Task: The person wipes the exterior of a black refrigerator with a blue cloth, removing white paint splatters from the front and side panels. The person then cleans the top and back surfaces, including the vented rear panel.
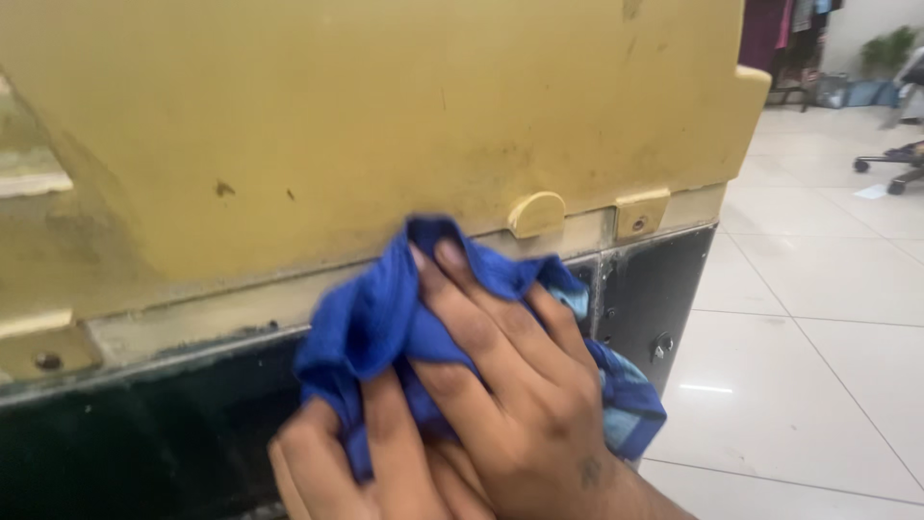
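Cloth [385, 318]: deep blue, w/ a lighter blue checked patch at its right edge. Cabinet panel [385, 106]: mustard yellow, smudged w/ dark specks and greyish grime; small tabs same yellow. Lower frame [654, 289]: glossy black w/ silver edge. Floor tiles [818, 318]: off-white, thin grey grout lines. Far plant [887, 48]: green.
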